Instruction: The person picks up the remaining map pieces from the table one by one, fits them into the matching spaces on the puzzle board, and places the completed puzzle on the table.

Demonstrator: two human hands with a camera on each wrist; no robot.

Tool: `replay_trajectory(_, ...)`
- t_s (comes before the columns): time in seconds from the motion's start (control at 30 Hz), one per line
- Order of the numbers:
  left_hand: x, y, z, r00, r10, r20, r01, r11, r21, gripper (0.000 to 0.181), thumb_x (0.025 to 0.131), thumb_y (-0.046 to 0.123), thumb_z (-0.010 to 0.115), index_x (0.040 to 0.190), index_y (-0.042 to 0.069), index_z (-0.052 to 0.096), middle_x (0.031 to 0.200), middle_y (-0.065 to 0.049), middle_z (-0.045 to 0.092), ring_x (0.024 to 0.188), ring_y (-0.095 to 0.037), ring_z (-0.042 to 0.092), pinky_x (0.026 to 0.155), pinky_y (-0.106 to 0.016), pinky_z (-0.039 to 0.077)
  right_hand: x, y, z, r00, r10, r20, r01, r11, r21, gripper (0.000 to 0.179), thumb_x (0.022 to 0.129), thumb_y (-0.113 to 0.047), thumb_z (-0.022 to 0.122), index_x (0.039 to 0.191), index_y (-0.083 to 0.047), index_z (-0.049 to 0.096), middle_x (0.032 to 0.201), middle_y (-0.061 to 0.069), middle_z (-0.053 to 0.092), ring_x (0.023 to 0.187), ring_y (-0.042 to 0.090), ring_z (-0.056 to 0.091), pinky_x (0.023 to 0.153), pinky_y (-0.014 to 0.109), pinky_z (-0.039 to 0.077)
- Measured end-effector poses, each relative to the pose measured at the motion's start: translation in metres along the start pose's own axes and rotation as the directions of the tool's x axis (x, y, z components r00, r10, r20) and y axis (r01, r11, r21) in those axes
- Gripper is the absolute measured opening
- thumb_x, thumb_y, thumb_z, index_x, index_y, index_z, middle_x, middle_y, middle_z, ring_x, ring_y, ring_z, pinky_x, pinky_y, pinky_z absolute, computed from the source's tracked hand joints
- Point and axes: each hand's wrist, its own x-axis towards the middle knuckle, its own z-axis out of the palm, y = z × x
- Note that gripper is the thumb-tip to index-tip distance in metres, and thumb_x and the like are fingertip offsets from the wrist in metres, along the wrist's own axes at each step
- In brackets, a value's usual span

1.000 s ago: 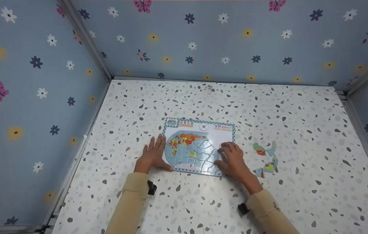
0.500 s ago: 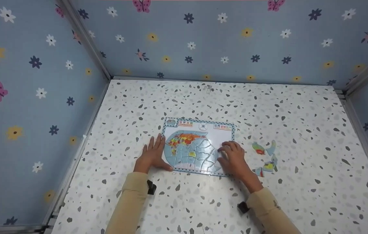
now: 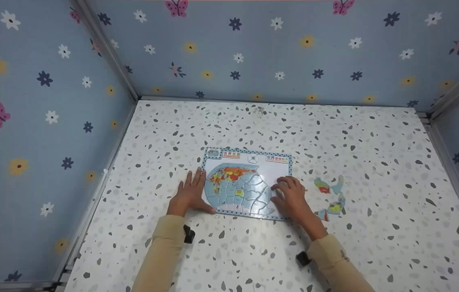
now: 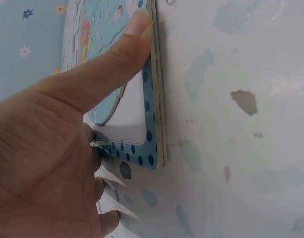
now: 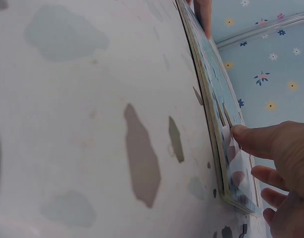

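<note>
A world map jigsaw board with a blue dotted border lies flat on the table, its left and middle pieces in place. My left hand spreads along its left side. In the left wrist view, the left thumb lies over the board's near border while the other fingers reach down past its side. My right hand rests over the board's right part, fingers bent. Its thumb touches the map surface near the lower right pieces in the right wrist view, with the other fingers apart from it.
Several loose jigsaw pieces lie right of the board, among them a green and red one, a pale blue curved one and a yellow-marked one. Flower-patterned walls border the speckled table at the back and sides.
My right thumb has drawn slightly right, away from the lower right map pieces. The left hand, board and loose pieces stay where they were.
</note>
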Motion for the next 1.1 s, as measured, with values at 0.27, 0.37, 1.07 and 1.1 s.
replay_trajectory(0.27, 0.0, 0.0, -0.002, 1.0, 0.0, 0.0, 0.0, 1.0, -0.002, 0.133, 0.062, 0.052, 0.085, 0.155, 0.009, -0.001, 0.161, -0.011, -0.012, 0.147, -0.036, -0.015, 0.118, -0.058, 0.0, 0.0, -0.002, -0.001, 0.999, 0.036, 0.03, -0.036, 0.999, 0.003, 0.023, 0.084, -0.016, 0.073, 0.107, -0.015, 0.069, 0.128, 0.01, 0.055, 0.13, 0.034, 0.037, 0.103, 0.057, 0.028)
replay_trajectory(0.37, 0.001, 0.0, -0.002, 1.0, 0.003, 0.002, -0.003, 1.0, 0.002, 0.134, 0.063, 0.053, 0.085, 0.155, 0.009, -0.002, 0.161, -0.011, -0.013, 0.147, -0.036, -0.015, 0.118, -0.058, 0.0, 0.0, -0.002, -0.001, 0.998, 0.048, 0.04, -0.049, 0.999, 0.008, 0.024, 0.085, -0.016, 0.072, 0.109, -0.015, 0.069, 0.129, 0.01, 0.054, 0.132, 0.034, 0.035, 0.105, 0.056, 0.026)
replay_trajectory(1.07, 0.003, -0.001, 0.001, 1.0, 0.003, 0.016, -0.003, 1.0, -0.015, 0.133, 0.063, 0.049, 0.086, 0.154, 0.01, -0.003, 0.161, -0.01, -0.014, 0.147, -0.035, -0.016, 0.118, -0.057, -0.002, -0.009, 0.0, -0.01, 0.997, 0.06, -0.049, -0.059, 0.998, 0.013, 0.032, 0.086, -0.018, 0.071, 0.116, -0.009, 0.063, 0.129, 0.015, 0.052, 0.126, 0.036, 0.04, 0.102, 0.058, 0.03)
replay_trajectory(1.1, 0.003, -0.001, 0.001, 1.0, 0.002, 0.018, -0.002, 1.0, -0.013, 0.133, 0.064, 0.049, 0.086, 0.154, 0.009, -0.003, 0.161, -0.01, -0.014, 0.147, -0.035, -0.016, 0.118, -0.057, -0.002, -0.01, 0.001, -0.012, 0.996, 0.071, -0.049, -0.07, 0.997, 0.018, 0.032, 0.086, -0.018, 0.071, 0.116, -0.009, 0.064, 0.13, 0.015, 0.051, 0.126, 0.036, 0.04, 0.102, 0.058, 0.029)
